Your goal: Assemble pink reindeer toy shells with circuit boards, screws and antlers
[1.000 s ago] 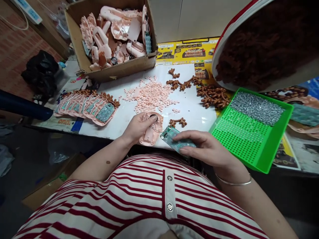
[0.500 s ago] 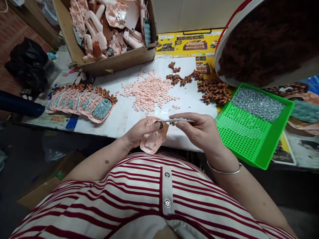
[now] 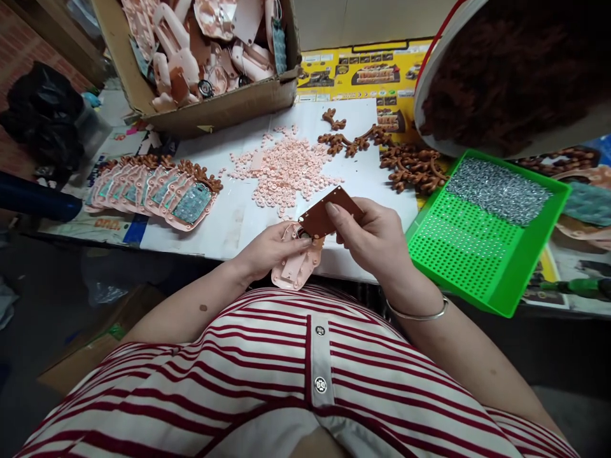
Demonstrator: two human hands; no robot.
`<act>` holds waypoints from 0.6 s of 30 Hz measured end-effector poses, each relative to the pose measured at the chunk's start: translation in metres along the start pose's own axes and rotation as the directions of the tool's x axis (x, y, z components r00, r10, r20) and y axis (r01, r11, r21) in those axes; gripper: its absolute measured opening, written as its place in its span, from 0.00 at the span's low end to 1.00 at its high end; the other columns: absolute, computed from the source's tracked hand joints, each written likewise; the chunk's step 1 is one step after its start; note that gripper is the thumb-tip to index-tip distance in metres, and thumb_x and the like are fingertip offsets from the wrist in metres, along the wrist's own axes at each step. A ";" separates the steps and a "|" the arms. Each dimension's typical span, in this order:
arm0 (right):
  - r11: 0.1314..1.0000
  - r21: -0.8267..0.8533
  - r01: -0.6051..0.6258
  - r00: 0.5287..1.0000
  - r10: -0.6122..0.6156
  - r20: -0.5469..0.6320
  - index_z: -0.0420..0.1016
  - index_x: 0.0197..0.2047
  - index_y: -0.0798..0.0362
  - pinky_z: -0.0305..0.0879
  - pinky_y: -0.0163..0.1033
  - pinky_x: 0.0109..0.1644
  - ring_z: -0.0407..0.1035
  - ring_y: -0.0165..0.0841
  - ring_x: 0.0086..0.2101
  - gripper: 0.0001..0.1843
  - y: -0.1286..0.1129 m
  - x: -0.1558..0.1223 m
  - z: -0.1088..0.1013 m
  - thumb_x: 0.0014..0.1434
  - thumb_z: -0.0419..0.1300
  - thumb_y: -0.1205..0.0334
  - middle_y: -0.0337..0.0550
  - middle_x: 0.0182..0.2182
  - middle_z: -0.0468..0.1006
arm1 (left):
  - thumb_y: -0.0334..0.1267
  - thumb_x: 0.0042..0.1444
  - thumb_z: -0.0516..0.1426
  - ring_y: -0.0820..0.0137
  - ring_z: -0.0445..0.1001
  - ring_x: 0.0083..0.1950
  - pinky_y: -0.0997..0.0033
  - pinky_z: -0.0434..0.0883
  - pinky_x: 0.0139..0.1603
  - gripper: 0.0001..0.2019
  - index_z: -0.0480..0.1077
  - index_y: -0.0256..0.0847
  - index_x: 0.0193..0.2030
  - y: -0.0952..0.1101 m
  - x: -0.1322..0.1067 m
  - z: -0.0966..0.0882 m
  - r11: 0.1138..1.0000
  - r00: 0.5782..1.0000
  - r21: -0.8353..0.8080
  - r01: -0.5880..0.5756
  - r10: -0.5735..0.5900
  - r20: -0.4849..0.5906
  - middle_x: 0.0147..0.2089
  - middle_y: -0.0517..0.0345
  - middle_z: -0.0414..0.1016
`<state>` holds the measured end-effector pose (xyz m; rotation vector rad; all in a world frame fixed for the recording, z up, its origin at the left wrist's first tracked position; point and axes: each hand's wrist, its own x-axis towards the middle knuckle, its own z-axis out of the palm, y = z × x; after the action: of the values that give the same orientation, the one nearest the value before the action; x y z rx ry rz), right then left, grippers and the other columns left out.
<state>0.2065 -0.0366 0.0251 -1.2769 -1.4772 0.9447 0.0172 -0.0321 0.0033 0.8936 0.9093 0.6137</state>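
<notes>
My left hand is closed around the edge of a pink plastic shell, its thumb pressed over a round dark part near the top. The shell's inner side, with small posts, faces up. In my right hand a flat brown circuit board is pinched between thumb and fingers, tilted over the upper end of the shell. Small holes run along the board's edges. Just beyond my hands lies a heap of tiny pink plastic pieces. Whether the board touches the shell I cannot tell.
Several pink shells with boards stand in a row at left. A cardboard box of pink parts is behind. Brown branch-shaped pieces lie right, near a tilted bucket. A green tray holds metal screws.
My right hand has turned the board from edge-on to showing its brown face and shifted slightly left. My left hand still holds the shell. A green-and-black tool has come into view at right.
</notes>
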 end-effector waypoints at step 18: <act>0.969 0.161 -0.186 0.964 0.212 -0.159 0.76 0.30 0.53 0.61 0.34 0.23 0.65 0.26 0.17 0.17 0.006 -0.020 0.003 0.58 0.66 0.47 0.32 0.16 0.73 | 0.43 0.48 0.71 0.70 0.76 0.37 0.70 0.71 0.41 0.22 0.74 0.35 0.46 -0.006 0.001 0.000 0.998 0.998 0.043 0.046 -0.044 -0.053 0.38 0.55 0.79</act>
<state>0.2052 -0.0553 0.0150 -1.3824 -1.1383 1.0229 0.0179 -0.0346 -0.0019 0.8976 0.9905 0.5820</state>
